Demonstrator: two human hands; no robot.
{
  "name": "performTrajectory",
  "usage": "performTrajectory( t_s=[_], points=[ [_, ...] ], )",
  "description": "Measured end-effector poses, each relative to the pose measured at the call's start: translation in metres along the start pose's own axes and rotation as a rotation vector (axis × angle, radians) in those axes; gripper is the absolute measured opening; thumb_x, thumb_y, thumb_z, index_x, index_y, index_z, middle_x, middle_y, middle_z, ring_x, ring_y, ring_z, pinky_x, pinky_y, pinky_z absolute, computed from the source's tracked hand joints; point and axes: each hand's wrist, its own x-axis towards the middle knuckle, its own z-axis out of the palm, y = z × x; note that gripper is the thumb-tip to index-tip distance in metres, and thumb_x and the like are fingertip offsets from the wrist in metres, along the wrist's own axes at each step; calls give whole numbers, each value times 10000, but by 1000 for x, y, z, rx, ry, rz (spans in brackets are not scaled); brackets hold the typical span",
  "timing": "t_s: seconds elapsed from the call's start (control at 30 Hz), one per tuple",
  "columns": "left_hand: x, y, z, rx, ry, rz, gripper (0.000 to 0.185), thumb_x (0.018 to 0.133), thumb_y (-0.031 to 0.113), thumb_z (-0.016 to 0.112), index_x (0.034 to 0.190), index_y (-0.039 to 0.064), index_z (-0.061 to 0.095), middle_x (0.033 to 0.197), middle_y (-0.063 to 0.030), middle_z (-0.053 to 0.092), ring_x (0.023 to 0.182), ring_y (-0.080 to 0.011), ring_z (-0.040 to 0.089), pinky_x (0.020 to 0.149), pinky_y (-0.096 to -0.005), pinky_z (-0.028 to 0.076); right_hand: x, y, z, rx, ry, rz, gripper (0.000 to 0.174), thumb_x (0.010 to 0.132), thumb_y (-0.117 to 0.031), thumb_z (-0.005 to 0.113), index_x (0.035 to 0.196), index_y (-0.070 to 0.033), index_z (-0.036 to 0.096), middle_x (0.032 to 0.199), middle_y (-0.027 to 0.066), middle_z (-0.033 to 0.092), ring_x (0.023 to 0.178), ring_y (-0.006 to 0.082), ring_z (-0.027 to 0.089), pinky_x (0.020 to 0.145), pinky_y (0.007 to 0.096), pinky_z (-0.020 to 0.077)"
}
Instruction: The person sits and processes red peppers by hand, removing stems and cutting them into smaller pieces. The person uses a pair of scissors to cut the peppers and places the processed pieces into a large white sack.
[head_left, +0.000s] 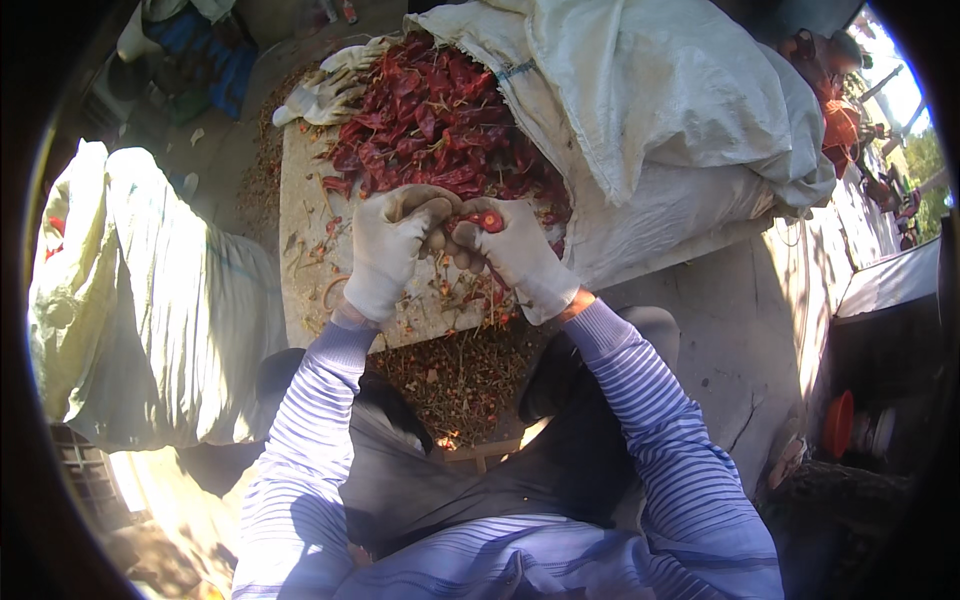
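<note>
Both my hands wear white work gloves with soiled fingers and meet over the near part of a pale board. My right hand holds a dried red chili pepper, its round end showing beside the thumb. My left hand has its fingers curled against the right fingertips; whether it also grips the pepper cannot be told. Just beyond the hands a heap of dried red peppers spills from the mouth of a white woven sack. Loose stems and bits lie scattered on the board.
A spare pair of work gloves lies at the heap's left. Another woven sack stands at my left, with red peppers showing in its opening. Discarded stems fill the space between my legs. An orange bowl is at the far right.
</note>
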Motion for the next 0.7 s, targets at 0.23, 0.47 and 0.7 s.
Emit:
performTrajectory(
  t_s=[0.23, 0.47, 0.7],
  points=[
    [5, -11, -3, -265, 23, -125, 214, 994, 79, 565, 1091, -66, 689, 722, 3, 622, 546, -44, 522, 492, -207, 399, 0, 4, -2, -138, -11, -80, 193, 976, -88, 657, 1118, 41, 680, 827, 45, 717, 678, 88, 628, 612, 253, 512],
    [30, -30, -45, 139, -18, -150, 239, 977, 185, 655, 1135, 23, 732, 884, -81, 744, 691, -160, 698, 635, -310, 553, 11, 9, -16, 264, 59, -127, 261, 977, -153, 700, 1158, 29, 652, 895, 78, 707, 709, 125, 654, 630, 264, 530],
    [48, -81, -41, 1304, -83, -22, 300, 887, 321, 742, 1074, 89, 778, 959, -158, 756, 970, -361, 714, 856, -455, 557, 10, -2, -37, 347, 123, -124, 258, 960, -159, 727, 1148, 3, 660, 864, 25, 656, 708, 118, 644, 626, 248, 524]
  ],
)
